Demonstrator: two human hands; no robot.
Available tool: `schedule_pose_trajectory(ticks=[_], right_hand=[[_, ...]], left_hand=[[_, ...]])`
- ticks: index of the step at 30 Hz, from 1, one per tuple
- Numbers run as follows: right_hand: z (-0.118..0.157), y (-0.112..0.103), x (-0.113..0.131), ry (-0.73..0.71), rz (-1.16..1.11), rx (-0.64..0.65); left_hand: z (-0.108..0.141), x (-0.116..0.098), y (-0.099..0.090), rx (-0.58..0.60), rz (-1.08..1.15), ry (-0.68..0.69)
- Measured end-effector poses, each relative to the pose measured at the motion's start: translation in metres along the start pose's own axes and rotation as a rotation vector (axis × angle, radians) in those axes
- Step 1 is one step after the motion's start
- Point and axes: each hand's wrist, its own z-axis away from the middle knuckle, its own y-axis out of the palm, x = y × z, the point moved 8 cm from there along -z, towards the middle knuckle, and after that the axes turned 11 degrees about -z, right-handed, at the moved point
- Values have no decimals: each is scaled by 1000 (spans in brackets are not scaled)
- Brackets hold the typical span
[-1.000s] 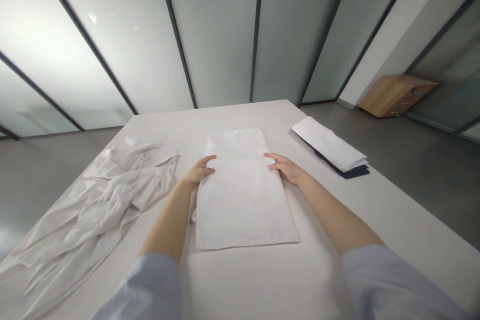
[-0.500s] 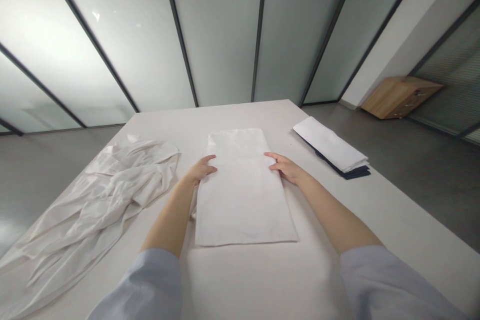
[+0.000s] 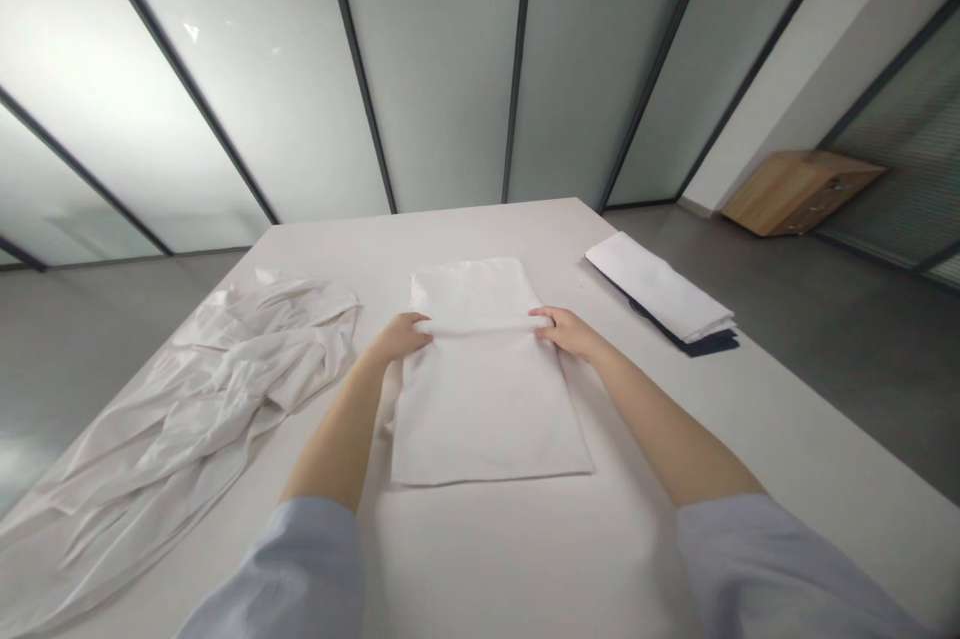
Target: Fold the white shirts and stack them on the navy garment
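Observation:
In the head view a folded white cloth [image 3: 487, 409] lies lengthwise on the white table [image 3: 517, 559]. My left hand [image 3: 406, 336] pinches its left edge and my right hand [image 3: 564, 331] pinches the right edge at the same height. Between the two hands a raised crease runs across the cloth, with thumbs on the near side and fingers on the far side. The near part of the cloth lies flat, its bottom edge toward me. What is under the cloth is hidden.
To the left spreads a heap of crumpled white fabric [image 3: 247, 379], reaching the table's left edge. Folded white cloths [image 3: 652, 284] lie over dark blue ones [image 3: 712, 345] near the right edge. A wooden cabinet [image 3: 795, 194] stands on the floor beyond, and frosted glass panels [image 3: 442, 69] rise behind the table.
My fingers have closed on both edges of the cloth. A ridge has risen across it between my hands, and its near edge has shifted slightly away from me.

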Motion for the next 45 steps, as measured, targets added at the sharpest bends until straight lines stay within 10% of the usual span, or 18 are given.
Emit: schedule_pose_trajectory(ticks=[10,15,23,27,34,45], right_hand=[[16,-21,67,-399,365,39],[-17,-30,125,-428,573,24],[-28,-51,242,-854,683,-386],[2,-30,199,-921,729,-315],[14,21,27,-481,729,140],[-3,26,13,-599,695,98]], left_hand=[[39,-73,-66,-151,-570,446],[8,-110,-105,-129,-904,382],[-7,-184,-187,-667,-954,340],[18,-157,-148,-664,-920,401],[37,-32,-9,-142,-848,187],[31,-6,-7,-226,-543,199]])
